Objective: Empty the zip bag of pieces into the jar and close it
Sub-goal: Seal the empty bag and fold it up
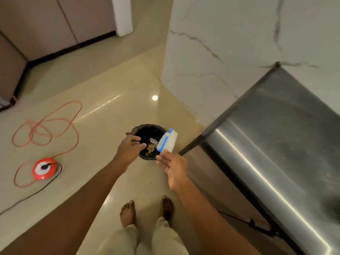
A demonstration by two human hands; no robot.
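Observation:
A clear zip bag [168, 140] with a blue zip strip hangs tilted over the right rim of a black round bin [147, 128] on the floor. The bag looks flat. My right hand [173, 170] is stretched out flat just below it, fingers straight, the fingertips at the bag's lower corner; no finger wraps the bag. My left hand [129, 148] hovers over the bin's left side with loosely curled, spread fingers and holds nothing. Scraps of white and orange rubbish lie in the bin. No jar is in view.
A stainless steel table [276, 148] with a dark frame stands at the right, close to the bin. A white marble wall [220, 52] rises behind. An orange cable reel [44, 168] and its looped cord [47, 126] lie on the floor at left. My bare feet [147, 210] stand below.

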